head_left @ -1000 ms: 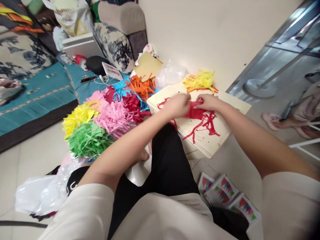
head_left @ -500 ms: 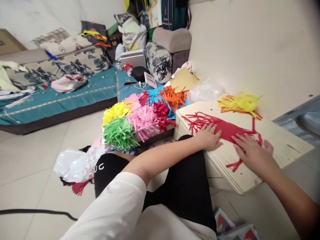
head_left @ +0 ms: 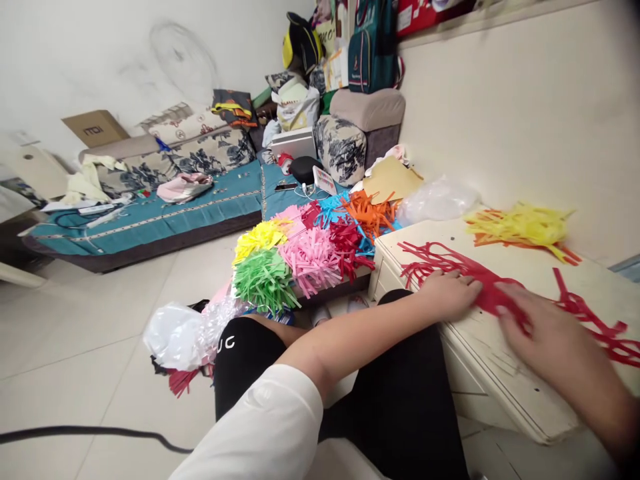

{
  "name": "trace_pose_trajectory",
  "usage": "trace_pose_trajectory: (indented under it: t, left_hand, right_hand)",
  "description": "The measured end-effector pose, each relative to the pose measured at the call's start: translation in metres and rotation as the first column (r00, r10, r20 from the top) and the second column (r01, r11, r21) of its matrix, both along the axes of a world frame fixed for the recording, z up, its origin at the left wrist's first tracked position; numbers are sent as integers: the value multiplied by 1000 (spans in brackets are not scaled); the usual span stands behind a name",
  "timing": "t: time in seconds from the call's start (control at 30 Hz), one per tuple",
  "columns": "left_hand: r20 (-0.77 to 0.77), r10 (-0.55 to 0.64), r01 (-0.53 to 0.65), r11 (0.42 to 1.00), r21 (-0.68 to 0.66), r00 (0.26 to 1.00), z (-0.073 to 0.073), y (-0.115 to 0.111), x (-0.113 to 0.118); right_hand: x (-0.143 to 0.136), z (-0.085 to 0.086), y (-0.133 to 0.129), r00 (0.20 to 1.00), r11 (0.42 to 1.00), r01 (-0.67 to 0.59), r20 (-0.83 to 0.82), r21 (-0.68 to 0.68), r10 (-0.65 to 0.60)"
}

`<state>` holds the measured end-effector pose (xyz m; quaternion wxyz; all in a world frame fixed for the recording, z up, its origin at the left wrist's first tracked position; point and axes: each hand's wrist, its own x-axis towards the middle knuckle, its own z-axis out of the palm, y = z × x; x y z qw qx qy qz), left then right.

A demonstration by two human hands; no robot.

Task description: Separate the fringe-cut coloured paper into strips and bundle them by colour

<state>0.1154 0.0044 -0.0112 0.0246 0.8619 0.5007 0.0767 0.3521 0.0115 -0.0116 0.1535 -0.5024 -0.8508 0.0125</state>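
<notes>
A red paper sheet with fringed ends [head_left: 487,283] lies across the cream cabinet top [head_left: 505,393]. My left hand [head_left: 447,297] rests on the sheet's left part, its fingers laid over the near edge. To its right, my right hand [head_left: 545,333] is over the sheet, blurred by motion, with thumb and fingers apart. Red strips fan out at the left end, and more strips trail past the right hand. Part of the sheet is hidden under both hands. Behind it sits a pile of yellow and orange paper strips [head_left: 523,227].
Left of the cabinet are fringed paper bundles: green [head_left: 265,280], pink [head_left: 310,257], yellow [head_left: 260,240] and orange [head_left: 370,213]. A clear plastic bag [head_left: 440,198] lies behind the cabinet's left end. Another bag [head_left: 175,337] is by my knee. A teal sofa [head_left: 210,213] stands beyond.
The view has shifted, so everything sits lower and further right. My left hand's fingers are closer together. The right hand has moved, and the strips at the right end are spread further out.
</notes>
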Motion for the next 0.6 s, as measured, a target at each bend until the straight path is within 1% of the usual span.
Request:
trace_pose_trajectory:
  t: [0.03,0.07,0.13,0.17,0.23,0.33,0.43,0.6]
  left_hand:
    - [3,-20,20,1000,8,1000,-2,2,-1]
    - [6,-40,40,999,13,999,-3,4,-2]
    - [4,-64,63,998,22,998,-4,7,-5]
    - [-4,-57,58,998,29,998,-4,9,-6]
    - [-35,-16,18,998,62,999,-2,14,-10]
    - [-107,19,-3,990,144,994,1,22,-26]
    - [-153,40,-11,982,186,987,1,28,-58]
    - [-161,212,-186,969,162,964,9,27,-129]
  right_hand:
    - [-21,0,-13,998,999,-36,-45,-37,34]
    - [-38,-2,-21,999,996,-27,-39,-83,24]
    - [-55,-10,-25,1000,988,2,-26,-152,-6]
    - [-57,-15,-23,1000,986,15,-19,-165,-18]
    - [-51,-27,-15,1000,988,15,-16,-151,-18]
    - [-38,-42,-6,1000,994,9,17,-113,-7]
    - [-36,-48,-7,998,995,21,55,-99,-16]
    - [-42,-47,-12,990,992,94,113,-86,-85]
